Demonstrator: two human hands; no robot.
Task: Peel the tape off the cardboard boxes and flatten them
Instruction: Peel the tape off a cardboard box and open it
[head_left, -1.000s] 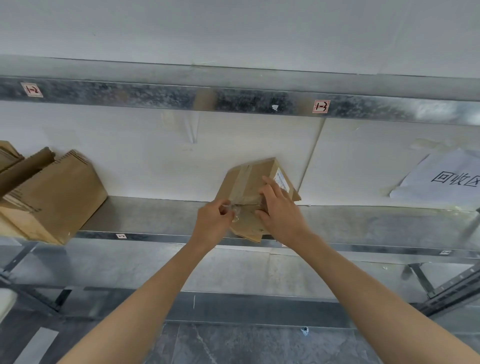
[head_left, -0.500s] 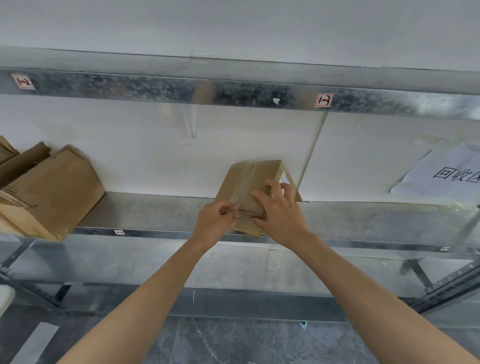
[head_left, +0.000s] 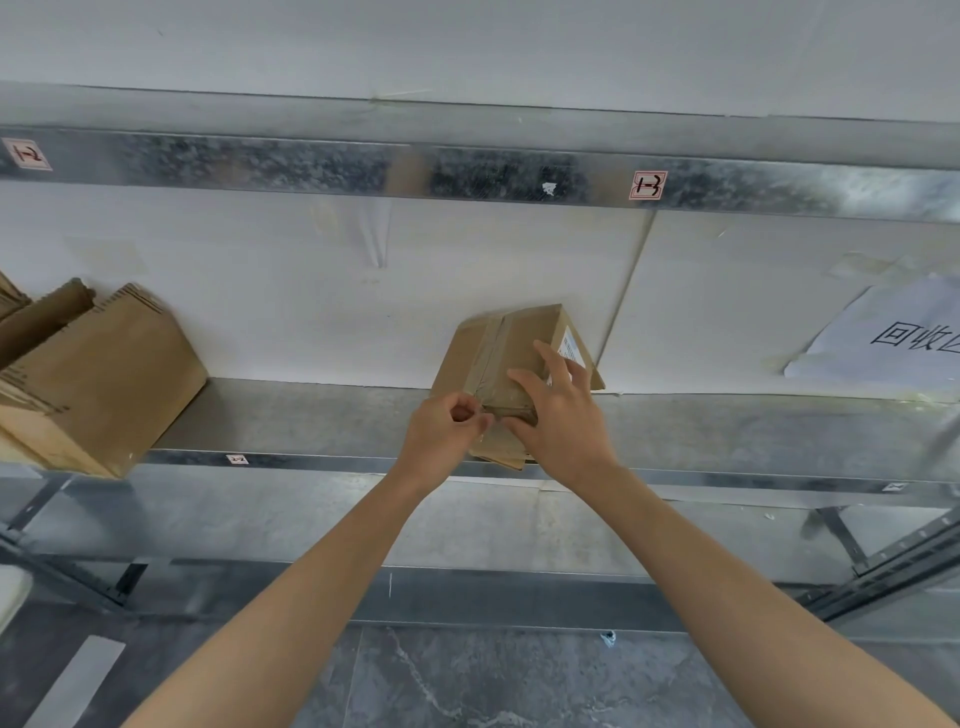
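A small brown cardboard box (head_left: 524, 332) stands on the metal shelf (head_left: 311, 415), leaning back toward the white wall. A strip of clear tape (head_left: 485, 358) runs down the middle of its top face, and a white label sits at its right edge. My right hand (head_left: 558, 415) lies on the box's top with fingers spread, its thumb at the near edge. My left hand (head_left: 447, 431) is at the box's near left corner, with thumb and forefinger pinching the tape's end there.
A stack of flattened brown cardboard (head_left: 88, 384) lies at the shelf's left end. A white paper sign (head_left: 893, 338) is taped to the wall at the right. An upper shelf rail (head_left: 467, 171) runs overhead. Grey floor lies below.
The box has been turned and set more squarely on the shelf. My right hand has slid from its near side onto the top. My left hand stays pinched at the tape's end.
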